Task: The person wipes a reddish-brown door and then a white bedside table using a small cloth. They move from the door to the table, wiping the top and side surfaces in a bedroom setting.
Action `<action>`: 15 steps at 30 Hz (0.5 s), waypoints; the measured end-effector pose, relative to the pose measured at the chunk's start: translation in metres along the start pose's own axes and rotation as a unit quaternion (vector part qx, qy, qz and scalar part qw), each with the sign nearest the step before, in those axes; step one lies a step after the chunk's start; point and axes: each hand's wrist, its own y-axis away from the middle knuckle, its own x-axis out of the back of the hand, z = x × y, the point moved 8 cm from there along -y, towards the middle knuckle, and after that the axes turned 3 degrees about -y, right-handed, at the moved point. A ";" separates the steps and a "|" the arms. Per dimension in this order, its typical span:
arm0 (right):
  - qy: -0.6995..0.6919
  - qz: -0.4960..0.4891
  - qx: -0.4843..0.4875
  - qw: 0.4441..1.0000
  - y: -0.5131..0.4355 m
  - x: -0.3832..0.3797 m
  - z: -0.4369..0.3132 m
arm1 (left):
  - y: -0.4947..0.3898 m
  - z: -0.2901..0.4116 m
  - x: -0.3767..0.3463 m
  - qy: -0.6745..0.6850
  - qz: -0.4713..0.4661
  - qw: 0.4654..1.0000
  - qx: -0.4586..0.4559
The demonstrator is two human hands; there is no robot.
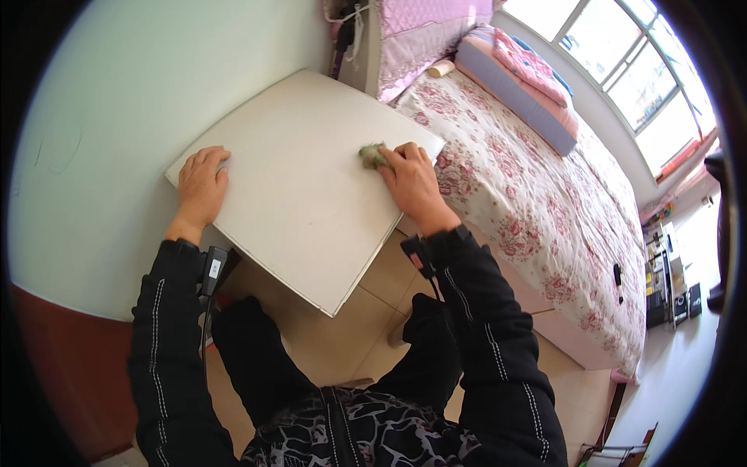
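In front of me stands a white table (pixel 280 163) with a flat top and a worn edge. My left hand (pixel 202 180) rests near its left side, fingers slightly bent over the surface, holding nothing. At the table's right side, my right hand (pixel 411 178) pinches a small greenish, fuzzy cloth or scrubbing pad (pixel 372 156) against the tabletop. The pad's right part is hidden under my fingers. A small dark mark shows on the top near the front.
A bed with a floral sheet (pixel 519 187) adjoins the table's right side, with folded bedding (pixel 519 87) by the window (pixel 630 64). The pale wall (pixel 117 146) borders the left. My knees straddle the table's front corner above the tiled floor (pixel 332 350).
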 end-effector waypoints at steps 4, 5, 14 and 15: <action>-0.013 0.023 -0.007 1.000 0.010 -0.004 -0.001 | -0.003 -0.002 -0.005 -0.002 -0.005 1.000 -0.020; -0.064 0.025 0.010 0.998 0.019 -0.003 -0.015 | -0.003 -0.003 -0.005 -0.007 -0.008 1.000 -0.020; -0.144 -0.074 0.178 0.971 0.091 0.004 -0.122 | -0.005 -0.008 -0.009 -0.010 -0.037 0.999 -0.035; -0.156 -0.055 0.193 0.967 0.088 0.004 -0.119 | -0.005 -0.009 -0.009 -0.012 -0.039 0.999 -0.034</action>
